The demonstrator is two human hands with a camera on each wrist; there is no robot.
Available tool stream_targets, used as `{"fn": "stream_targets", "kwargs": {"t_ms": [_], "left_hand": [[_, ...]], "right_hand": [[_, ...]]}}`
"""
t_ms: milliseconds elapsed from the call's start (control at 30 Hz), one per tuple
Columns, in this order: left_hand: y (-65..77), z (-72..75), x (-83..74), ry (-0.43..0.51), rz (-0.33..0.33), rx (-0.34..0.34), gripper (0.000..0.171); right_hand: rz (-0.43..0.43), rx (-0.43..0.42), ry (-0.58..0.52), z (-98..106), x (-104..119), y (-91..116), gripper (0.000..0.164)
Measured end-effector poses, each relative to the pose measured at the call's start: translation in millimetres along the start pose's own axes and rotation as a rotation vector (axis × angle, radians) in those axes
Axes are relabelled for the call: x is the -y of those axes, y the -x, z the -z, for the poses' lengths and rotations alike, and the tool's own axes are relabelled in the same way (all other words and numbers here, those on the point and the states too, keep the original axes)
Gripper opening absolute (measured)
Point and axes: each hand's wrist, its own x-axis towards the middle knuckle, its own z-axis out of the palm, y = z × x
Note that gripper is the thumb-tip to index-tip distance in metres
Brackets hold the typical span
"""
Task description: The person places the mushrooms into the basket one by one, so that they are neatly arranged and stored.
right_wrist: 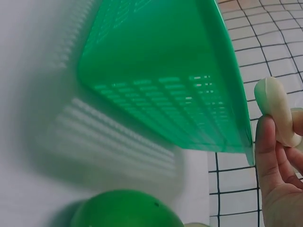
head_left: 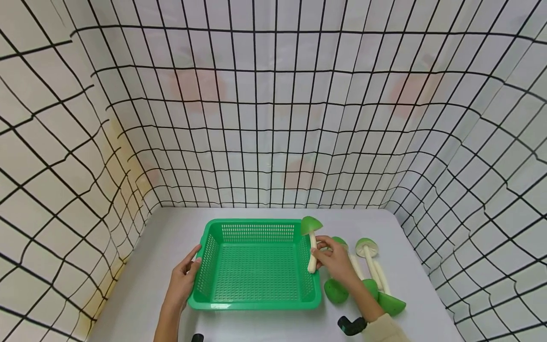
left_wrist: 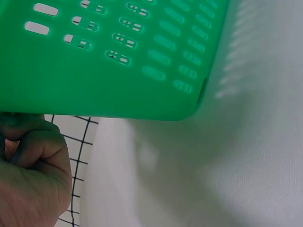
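My left hand point(head_left: 180, 280) grips the left rim of a green plastic basket point(head_left: 254, 306). In the left wrist view, the fingers of that hand are curled up at the basket's edge. My right hand point(head_left: 337, 263) pinches the pale stem of a green-capped mushroom point(head_left: 313, 240) over the basket's right rim, its cap pointing away from me. The stem end point(right_wrist: 271, 101) shows between thumb and fingers in the right wrist view. The basket has slotted sides and nothing inside it.
Several more green-capped mushrooms point(head_left: 366, 247) lie on the white table point(head_left: 162, 228) right of the basket, partly under my right forearm. A black object point(head_left: 351, 326) lies near the front edge. Black wire grid point(head_left: 273, 118) encloses the back and sides.
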Motion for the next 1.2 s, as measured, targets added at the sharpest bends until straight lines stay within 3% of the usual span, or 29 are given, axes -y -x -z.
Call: {"fn": "stream_targets", "kwargs": {"t_ms": [500, 933, 1200], "left_hand": [[-4.2, -2.2, -0.7, 0.034, 0.000, 0.010, 0.049], [-0.9, 4.7, 0.0, 0.011, 0.022, 0.008, 0.048], [-2.6, 2.8, 0.8, 0.013, 0.036, 0.014, 0.050]], "right_hand": [[0.008, -0.021, 0.005, -25.5, 12.6, -8.8, 0.040], [0.019, 0.065, -0.008, -58.3, 11.9, -10.9, 0.043], [0.034, 0.075, -0.038, -78.7, 15.1, -16.3, 0.042]]}}
